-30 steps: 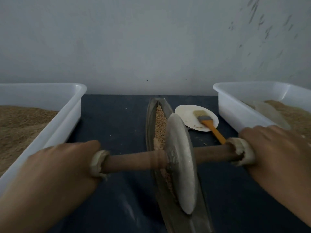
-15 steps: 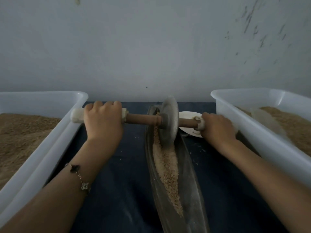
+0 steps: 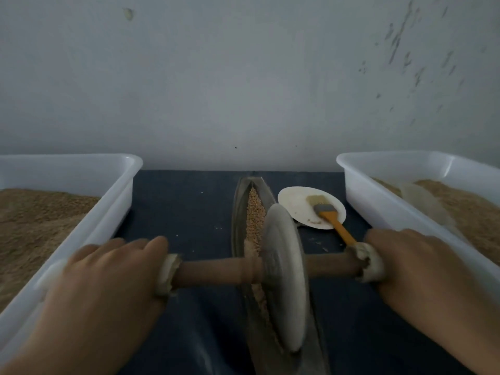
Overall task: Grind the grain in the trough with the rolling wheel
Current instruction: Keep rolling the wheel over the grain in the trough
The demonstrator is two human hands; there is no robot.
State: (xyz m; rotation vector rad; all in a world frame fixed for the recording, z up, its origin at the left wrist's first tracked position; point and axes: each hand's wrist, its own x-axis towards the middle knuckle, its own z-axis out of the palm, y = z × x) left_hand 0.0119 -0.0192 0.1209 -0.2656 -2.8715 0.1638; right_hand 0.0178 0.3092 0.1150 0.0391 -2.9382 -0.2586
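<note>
A pale, scuffed wall [image 3: 243, 77] fills the upper half of the view, above a dark blue worktop [image 3: 189, 212]. Two white plastic tubs flank it: the left tub [image 3: 119, 190] holds a heap of brown ground meal, the right tub [image 3: 378, 201] holds similar meal with a pale scoop-like shape lying in it.

Between them lies the trough [image 3: 239, 212], a narrow boat-shaped metal channel whose long axis runs straight away from the person toward the wall, tapering to a point at the far end. The rolling wheel [image 3: 284, 274], a dull grey disc with a thin rim, stands upright in the near part of the trough, its brown wooden axle [image 3: 213, 272] lying crosswise to the trough. Half a second ago the wheel was at the trough's far end with both arms stretched out; it has now been drawn back close to the person.

The left hand [image 3: 108, 282] wraps the left end of the axle beside a frayed pale wrapping, and the right hand [image 3: 416, 266] wraps the right end likewise; each grip is closed round the axle.

Grain [image 3: 254, 212] lies as whole tan kernels beyond the wheel and as finer crushed meal beside it.

A round white plate [image 3: 295, 209] sits right of the trough, carrying a brush [image 3: 328, 215] with an orange handle pointing toward the right hand.
</note>
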